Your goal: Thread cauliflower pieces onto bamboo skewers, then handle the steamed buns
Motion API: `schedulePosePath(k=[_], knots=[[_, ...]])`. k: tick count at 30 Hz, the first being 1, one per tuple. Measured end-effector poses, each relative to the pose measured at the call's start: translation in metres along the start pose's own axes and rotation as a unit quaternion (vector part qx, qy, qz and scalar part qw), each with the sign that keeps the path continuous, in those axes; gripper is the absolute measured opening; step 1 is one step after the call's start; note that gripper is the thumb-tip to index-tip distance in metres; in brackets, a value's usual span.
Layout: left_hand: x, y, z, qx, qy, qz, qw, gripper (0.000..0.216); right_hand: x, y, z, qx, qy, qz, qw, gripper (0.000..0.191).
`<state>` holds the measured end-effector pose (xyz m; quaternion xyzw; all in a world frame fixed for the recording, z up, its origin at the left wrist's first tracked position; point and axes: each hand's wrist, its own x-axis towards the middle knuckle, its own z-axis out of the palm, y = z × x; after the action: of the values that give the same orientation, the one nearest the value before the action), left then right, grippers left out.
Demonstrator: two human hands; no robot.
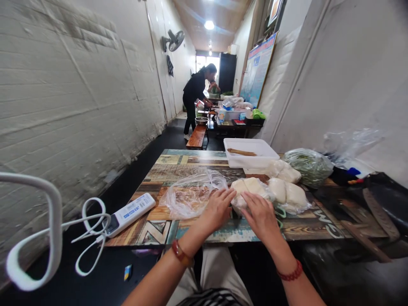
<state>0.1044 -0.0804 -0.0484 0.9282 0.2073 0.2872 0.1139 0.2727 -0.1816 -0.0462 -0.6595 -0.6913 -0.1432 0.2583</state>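
Note:
My left hand (217,209) and my right hand (260,216) both rest on a clear plastic bag of pale tofu blocks (250,188) on the patterned wooden table (178,168). The fingers of both hands curl over the bag's near edge. To its right lie two more bags of pale blocks (288,194) (283,171). An empty crumpled clear bag (191,193) lies just left of my left hand.
A white tray (248,153) holding sticks stands behind, and a bag of greens (308,166) at the right. A white power strip (129,213) with cable lies on the table's left corner. A cleaver (379,214) lies at the right. A person (194,100) bends over a far table.

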Motion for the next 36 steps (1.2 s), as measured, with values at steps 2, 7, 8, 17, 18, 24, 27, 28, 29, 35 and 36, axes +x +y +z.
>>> schedulePosePath(k=[2,7,8,17,18,24,27,28,29,35,36], knots=[[0.003,0.004,0.013,-0.009,-0.011,0.017,1.000,0.066,-0.018,0.007,0.001,-0.009,0.001,0.000,1.000,0.037],[0.000,0.000,0.029,-0.021,0.004,0.018,1.000,0.070,-0.056,0.004,0.008,0.034,0.013,0.023,0.999,0.031],[-0.002,-0.001,0.031,-0.028,0.010,0.014,0.999,0.072,-0.060,0.003,0.010,0.043,0.008,0.026,0.999,0.030],[0.038,-0.018,0.032,-0.137,0.062,-0.130,0.980,0.055,-0.055,0.005,0.038,0.096,-0.021,0.064,0.993,0.018],[0.044,-0.019,0.033,-0.150,0.064,-0.166,0.972,0.052,-0.054,0.006,0.041,0.106,-0.013,0.076,0.991,0.018],[0.066,-0.027,0.045,-0.217,0.092,-0.259,0.937,0.020,-0.055,0.013,0.051,0.161,0.021,0.092,0.982,0.017],[0.068,-0.031,0.049,-0.216,0.108,-0.278,0.930,0.017,-0.059,0.021,0.044,0.254,0.051,0.098,0.961,0.020],[0.069,-0.032,0.050,-0.217,0.112,-0.284,0.927,0.016,-0.060,0.023,0.038,0.281,0.067,0.112,0.951,0.021],[0.069,-0.033,0.051,-0.218,0.116,-0.290,0.925,0.015,-0.060,0.025,0.030,0.298,0.087,0.129,0.942,0.022],[0.069,-0.036,0.064,-0.259,0.144,-0.335,0.894,0.019,-0.043,0.026,-0.006,0.215,0.215,0.145,0.942,0.020],[0.068,-0.035,0.066,-0.272,0.146,-0.340,0.888,0.019,-0.038,0.025,-0.004,0.198,0.208,0.128,0.949,0.022]])
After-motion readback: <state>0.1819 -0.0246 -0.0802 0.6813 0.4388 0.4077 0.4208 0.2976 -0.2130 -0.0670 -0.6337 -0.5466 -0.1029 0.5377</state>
